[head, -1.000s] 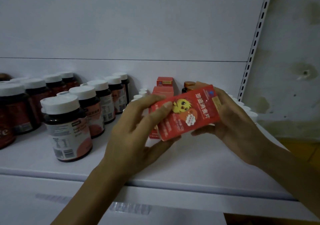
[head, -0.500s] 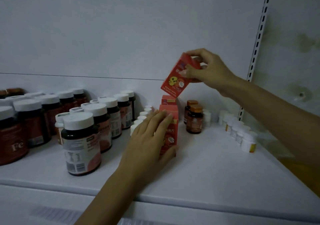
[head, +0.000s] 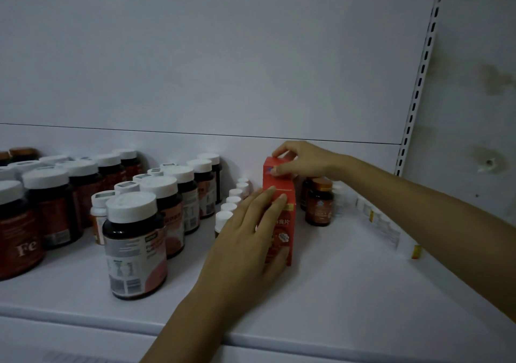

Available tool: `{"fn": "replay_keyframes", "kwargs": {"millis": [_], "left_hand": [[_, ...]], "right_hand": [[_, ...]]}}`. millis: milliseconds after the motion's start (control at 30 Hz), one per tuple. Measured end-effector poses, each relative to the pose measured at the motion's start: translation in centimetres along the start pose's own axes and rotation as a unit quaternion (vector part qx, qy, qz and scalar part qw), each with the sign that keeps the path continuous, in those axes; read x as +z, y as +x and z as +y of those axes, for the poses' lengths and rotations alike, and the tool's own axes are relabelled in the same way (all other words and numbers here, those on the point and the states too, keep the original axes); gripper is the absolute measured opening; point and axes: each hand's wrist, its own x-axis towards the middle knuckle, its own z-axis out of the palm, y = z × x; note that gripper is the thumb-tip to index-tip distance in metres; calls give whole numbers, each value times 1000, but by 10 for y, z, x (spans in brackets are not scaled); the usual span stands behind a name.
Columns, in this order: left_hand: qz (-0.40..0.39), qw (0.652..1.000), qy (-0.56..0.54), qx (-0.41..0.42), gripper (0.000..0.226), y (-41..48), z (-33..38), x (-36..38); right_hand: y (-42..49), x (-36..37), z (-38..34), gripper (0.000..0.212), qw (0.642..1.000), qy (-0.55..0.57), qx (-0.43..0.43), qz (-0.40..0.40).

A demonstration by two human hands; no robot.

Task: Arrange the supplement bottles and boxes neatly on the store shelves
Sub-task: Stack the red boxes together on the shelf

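Placement seems nearly finished: right hand [head: 307, 163] fingers pinch a red cardboard box [head: 270, 179] over a matching red box [head: 287, 234], steadied by the left hand's [head: 245, 245] straight fingers (release remains).

Glossy red cardboard box [head: 282, 181], matt white metal shelf [head: 335, 292], glossy dark bottle [head: 134, 251]

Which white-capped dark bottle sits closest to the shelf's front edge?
The grey-labelled bottle standing alone ahead of its row, just left of the left hand; the others stand further back.
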Motion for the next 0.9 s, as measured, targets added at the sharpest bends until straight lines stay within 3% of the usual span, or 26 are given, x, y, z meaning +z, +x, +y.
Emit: {"fn": "replay_keyframes", "kwargs": {"millis": [167,667,733,800,900], "left_hand": [[4,1000,-5,6,66,0,-1,0],[7,1000,-3,1,62,0,0,-1],[5,1000,1,1,63,0,0,0],[6,1000,2,2,63,0,-1,0],[17,1000,0,5,60,0,0,-1]], "right_hand": [[0,12,11,24,998,55,28,-31],[6,-4,12,23,996,16,1,-83],[8,-8,12,16,998,-50,-2,-47],[14,-10,11,10,995,-88,-10,47],[27,-8,4,32,968,-196,-6,159]]}}
